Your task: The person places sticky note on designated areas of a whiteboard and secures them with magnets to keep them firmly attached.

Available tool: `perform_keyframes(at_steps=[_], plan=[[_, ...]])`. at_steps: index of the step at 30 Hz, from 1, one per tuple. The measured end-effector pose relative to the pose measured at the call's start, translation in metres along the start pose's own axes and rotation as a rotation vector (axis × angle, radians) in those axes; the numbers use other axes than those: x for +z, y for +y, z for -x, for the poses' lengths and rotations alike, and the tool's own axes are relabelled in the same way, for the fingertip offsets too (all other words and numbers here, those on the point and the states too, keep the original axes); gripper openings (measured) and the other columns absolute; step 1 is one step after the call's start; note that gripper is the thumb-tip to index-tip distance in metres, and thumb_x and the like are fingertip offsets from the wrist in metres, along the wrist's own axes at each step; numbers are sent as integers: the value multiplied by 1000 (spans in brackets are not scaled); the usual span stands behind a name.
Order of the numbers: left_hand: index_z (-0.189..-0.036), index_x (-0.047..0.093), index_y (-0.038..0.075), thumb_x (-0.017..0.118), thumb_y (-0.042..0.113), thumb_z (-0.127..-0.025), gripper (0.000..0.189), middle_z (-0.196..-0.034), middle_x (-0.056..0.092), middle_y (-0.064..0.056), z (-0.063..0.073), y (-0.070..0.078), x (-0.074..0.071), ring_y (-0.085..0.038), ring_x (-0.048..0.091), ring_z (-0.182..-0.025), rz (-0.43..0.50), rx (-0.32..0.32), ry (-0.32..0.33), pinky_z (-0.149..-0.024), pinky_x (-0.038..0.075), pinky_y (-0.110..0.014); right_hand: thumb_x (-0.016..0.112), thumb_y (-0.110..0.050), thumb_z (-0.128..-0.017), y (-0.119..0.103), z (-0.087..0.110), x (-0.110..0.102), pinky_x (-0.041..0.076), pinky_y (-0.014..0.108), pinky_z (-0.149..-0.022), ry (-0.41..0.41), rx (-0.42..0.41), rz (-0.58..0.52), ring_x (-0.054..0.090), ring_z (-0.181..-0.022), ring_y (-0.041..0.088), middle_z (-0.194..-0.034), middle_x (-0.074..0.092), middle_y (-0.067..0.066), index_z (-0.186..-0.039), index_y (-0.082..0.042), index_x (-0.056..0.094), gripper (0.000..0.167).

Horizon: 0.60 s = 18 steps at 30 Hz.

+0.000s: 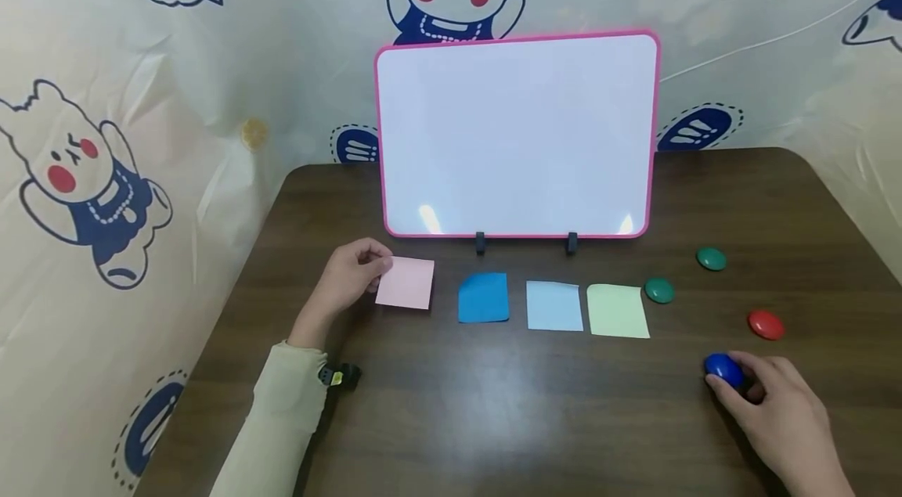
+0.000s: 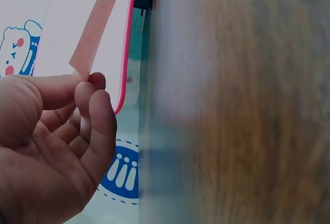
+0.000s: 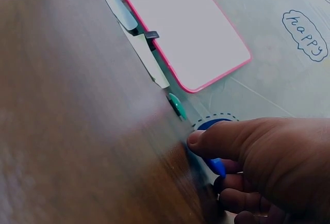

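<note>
My left hand (image 1: 350, 276) pinches a pink sticky note (image 1: 405, 283) by its left edge, in front of the whiteboard's lower left corner. The left wrist view shows that note (image 2: 97, 30) nearly edge-on between thumb and fingers. At the right front, my right hand (image 1: 782, 407) grips a round blue magnet (image 1: 723, 369) between thumb and fingers. In the right wrist view the blue magnet (image 3: 216, 166) is partly hidden behind the thumb. A red magnet (image 1: 766, 325) lies just beyond this hand, with two green magnets (image 1: 712, 259) farther back.
A whiteboard (image 1: 517, 137) with a pink frame stands on small black feet (image 1: 571, 244) at the table's back. Before it lie a dark blue note (image 1: 483, 297), a light blue note (image 1: 554, 306) and a pale green note (image 1: 618, 311). A patterned curtain (image 1: 296, 51) hangs behind.
</note>
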<state>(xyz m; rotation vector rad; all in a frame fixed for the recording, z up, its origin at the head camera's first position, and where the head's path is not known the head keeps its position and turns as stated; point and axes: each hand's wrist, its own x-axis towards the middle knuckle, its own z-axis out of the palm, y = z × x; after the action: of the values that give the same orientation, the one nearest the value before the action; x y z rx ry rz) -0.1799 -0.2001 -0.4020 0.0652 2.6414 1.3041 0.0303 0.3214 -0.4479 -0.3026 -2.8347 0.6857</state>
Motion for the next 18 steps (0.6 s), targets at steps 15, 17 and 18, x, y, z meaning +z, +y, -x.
perform_keyframes(at_steps=[15,17,18], plan=[[-112,68,11,65,25,-100,19,-96,62,-13,-8,11,-2,-33,61,-80,32,16,85,-75,57,-38,82,-22,-86,0,0,-1,37,29,-56,-18,-3,-13,50,-75,19,-98,56,14,-115,5,66,43],[-113,68,10,65,24,-101,19,-97,62,-12,-9,13,-2,-32,61,-81,35,17,95,-75,57,-37,82,-23,-86,1,0,-1,37,29,-57,-17,-7,-12,50,-74,18,-98,56,14,-115,5,66,43],[-114,68,10,65,23,-101,19,-98,62,-12,-10,13,-2,-32,61,-81,38,19,99,-75,57,-36,82,-22,-86,1,0,-1,37,30,-57,-12,-11,-13,49,-74,17,-98,56,14,-115,5,66,43]])
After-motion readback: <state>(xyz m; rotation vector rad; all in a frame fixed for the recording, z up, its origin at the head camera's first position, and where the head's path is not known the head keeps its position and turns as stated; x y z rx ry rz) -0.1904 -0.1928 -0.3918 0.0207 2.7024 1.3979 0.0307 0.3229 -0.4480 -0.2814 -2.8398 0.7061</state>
